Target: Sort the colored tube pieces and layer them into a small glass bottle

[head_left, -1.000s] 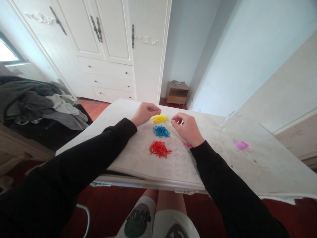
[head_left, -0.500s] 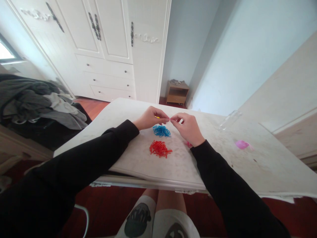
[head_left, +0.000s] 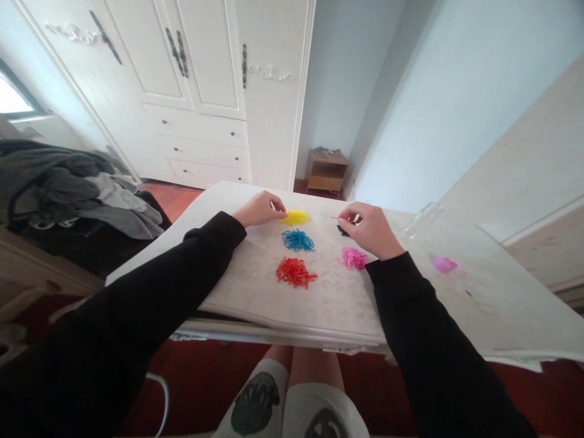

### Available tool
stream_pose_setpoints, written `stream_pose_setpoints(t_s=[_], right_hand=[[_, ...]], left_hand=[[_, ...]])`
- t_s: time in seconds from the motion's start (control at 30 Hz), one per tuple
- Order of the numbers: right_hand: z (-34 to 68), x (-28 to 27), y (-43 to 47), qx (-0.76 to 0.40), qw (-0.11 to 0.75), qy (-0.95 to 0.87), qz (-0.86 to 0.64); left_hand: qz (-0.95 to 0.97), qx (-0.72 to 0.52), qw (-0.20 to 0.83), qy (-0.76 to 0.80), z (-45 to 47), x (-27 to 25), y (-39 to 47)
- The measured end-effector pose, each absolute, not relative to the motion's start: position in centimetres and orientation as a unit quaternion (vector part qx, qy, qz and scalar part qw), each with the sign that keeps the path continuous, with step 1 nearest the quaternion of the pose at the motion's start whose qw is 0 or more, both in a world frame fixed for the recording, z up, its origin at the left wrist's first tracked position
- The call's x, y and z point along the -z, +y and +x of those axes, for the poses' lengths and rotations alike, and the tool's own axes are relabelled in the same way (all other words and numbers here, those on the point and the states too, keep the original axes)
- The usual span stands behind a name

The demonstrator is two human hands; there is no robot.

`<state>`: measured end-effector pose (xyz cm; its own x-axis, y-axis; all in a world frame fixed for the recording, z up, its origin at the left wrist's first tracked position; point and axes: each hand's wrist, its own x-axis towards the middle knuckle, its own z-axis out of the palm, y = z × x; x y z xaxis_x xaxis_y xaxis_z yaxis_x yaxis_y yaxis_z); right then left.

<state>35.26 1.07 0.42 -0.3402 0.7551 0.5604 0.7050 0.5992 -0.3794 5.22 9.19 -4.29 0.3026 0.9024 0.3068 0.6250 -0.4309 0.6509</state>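
My right hand [head_left: 367, 228] pinches a small pink rubber band [head_left: 335, 217] between thumb and fingertips, above a black pile [head_left: 343, 230] that it partly hides. Thumb and fingers of my left hand [head_left: 262, 208] come together at the left edge of a pile of yellow rubber bands [head_left: 297, 217]; what they hold, if anything, is too small to tell. Nearer to me lie blue rubber bands [head_left: 298, 239], then red rubber bands [head_left: 295, 272]. A pink pile [head_left: 354, 258] rests below my right wrist.
The piles lie on a white table [head_left: 255, 289]. Farther right on it are a clear plastic container [head_left: 424, 219] lying tilted and a bright pink item [head_left: 444, 264]. Dark clothes [head_left: 68, 188] are heaped at the left, and a white wardrobe [head_left: 201, 140] stands behind.
My hands, which met above the blue pile, have moved apart: the left leftward to the yellow pile, the right rightward with a pink band. The yellow, black and pink piles show more.
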Motion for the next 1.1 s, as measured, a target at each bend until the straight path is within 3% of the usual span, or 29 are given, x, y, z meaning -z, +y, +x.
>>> stream_pose_setpoints(t_s=[0.33, 0.9, 1.1], right_hand=[[35.3, -0.5, 1.0, -0.043, 0.367, -0.813, -0.449], [35.3, -0.6, 1.0, -0.057, 0.363, -0.807, -0.462], [37.4, -1.7, 0.8, -0.145, 0.294, -0.825, -0.461]], left_hand=[[0.798, -0.357, 0.142, 0.464, 6.6, 5.5, 9.4], [0.78, -0.376, 0.132, 0.483, 6.9, 4.9, 8.8], [0.771, -0.42, 0.161, 0.45, 7.2, 4.6, 8.5]])
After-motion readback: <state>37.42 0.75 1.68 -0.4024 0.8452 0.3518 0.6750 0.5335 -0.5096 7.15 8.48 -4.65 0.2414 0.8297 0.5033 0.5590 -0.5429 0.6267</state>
